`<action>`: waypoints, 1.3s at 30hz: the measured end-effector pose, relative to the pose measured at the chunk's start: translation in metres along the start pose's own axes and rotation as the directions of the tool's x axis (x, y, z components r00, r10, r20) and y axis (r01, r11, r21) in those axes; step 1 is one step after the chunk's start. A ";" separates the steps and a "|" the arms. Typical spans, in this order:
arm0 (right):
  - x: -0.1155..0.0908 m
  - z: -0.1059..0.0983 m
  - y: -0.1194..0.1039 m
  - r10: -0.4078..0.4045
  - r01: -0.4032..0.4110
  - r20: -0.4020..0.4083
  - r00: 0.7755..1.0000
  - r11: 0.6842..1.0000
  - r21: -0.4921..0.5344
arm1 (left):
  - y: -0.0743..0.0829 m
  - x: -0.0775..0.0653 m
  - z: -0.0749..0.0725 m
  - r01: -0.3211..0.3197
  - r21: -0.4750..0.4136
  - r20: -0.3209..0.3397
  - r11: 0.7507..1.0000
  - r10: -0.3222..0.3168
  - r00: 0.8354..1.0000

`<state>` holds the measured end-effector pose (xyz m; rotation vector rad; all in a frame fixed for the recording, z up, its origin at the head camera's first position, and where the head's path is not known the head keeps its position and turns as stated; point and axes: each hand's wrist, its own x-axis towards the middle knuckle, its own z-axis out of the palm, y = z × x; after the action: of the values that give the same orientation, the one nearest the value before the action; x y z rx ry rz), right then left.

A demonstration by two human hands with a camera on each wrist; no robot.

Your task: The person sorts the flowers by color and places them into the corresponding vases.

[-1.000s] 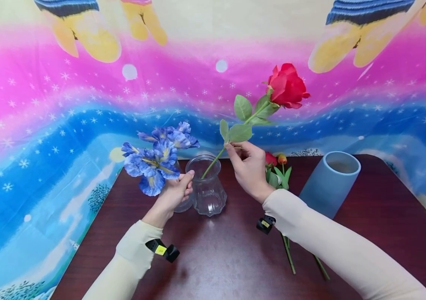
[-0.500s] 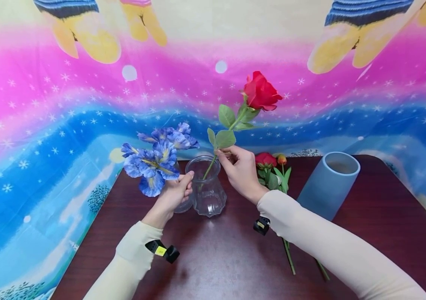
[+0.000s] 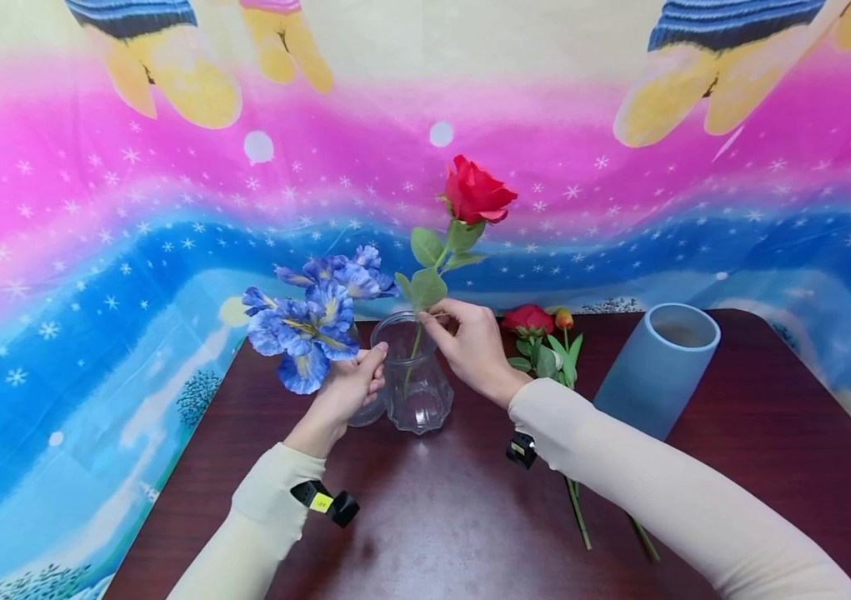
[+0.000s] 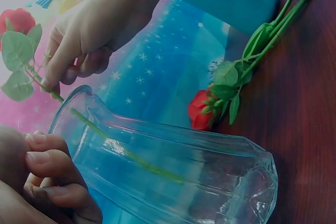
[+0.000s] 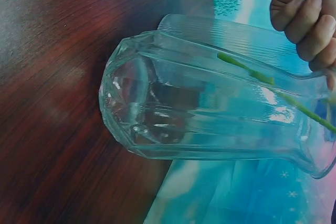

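Thumb and fingers of my right hand (image 3: pixel 470 343) pinch the stem of a red artificial rose (image 3: pixel 478 192). Its stem runs down through the mouth of a clear faceted glass vase (image 3: pixel 417 400), and the right wrist view shows the green stem end (image 5: pixel 244 66) inside, above the base. My left hand (image 3: pixel 346 379) is beside the vase's neck, fingers curled, thumb tip at the rim; I cannot tell what those fingers hold. Blue irises (image 3: pixel 297 329) are just above and left of it. A ribbed glass vessel (image 5: pixel 226 32) stands behind the faceted vase, partly hidden by the left hand.
A tall blue-grey vase (image 3: pixel 653 375) stands on the dark wooden table (image 3: pixel 425 517) at the right. More artificial flowers (image 3: pixel 545 342), red and orange with green stems, lie under the right forearm. A colourful printed cloth (image 3: pixel 365 150) hangs behind the table.
My right hand has moved left and slightly down, carrying the rose more upright over the vase, its stem deeper inside. The lying red flower is now better exposed. My left hand has stayed put.
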<state>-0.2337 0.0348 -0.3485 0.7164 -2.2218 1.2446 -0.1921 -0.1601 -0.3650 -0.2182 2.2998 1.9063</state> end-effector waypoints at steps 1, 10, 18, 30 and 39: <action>0.000 0.001 0.000 0.004 -0.004 0.012 1.000 1.000 -0.014 | 0.000 -0.001 0.000 0.002 0.000 -0.001 1.000 -0.002 1.000; 0.000 0.004 0.002 0.037 -0.028 0.099 0.994 0.995 -0.092 | 0.001 -0.002 0.000 0.018 0.023 -0.001 1.000 -0.018 1.000; 0.005 0.004 -0.003 0.082 -0.052 0.188 0.979 0.986 -0.158 | 0.001 -0.002 -0.001 0.011 0.002 0.004 1.000 -0.011 1.000; 0.015 0.004 -0.010 0.168 -0.081 0.317 0.933 0.960 -0.269 | 0.001 -0.001 -0.001 0.003 -0.006 0.014 1.000 -0.003 1.000; 0.020 0.003 -0.021 0.242 -0.105 0.357 0.902 0.926 -0.362 | 0.000 -0.002 -0.001 0.004 0.001 0.010 1.000 -0.004 1.000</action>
<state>-0.2347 0.0190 -0.3239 0.6876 -2.7973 0.8077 -0.1904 -0.1609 -0.3643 -0.2132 2.2917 1.9004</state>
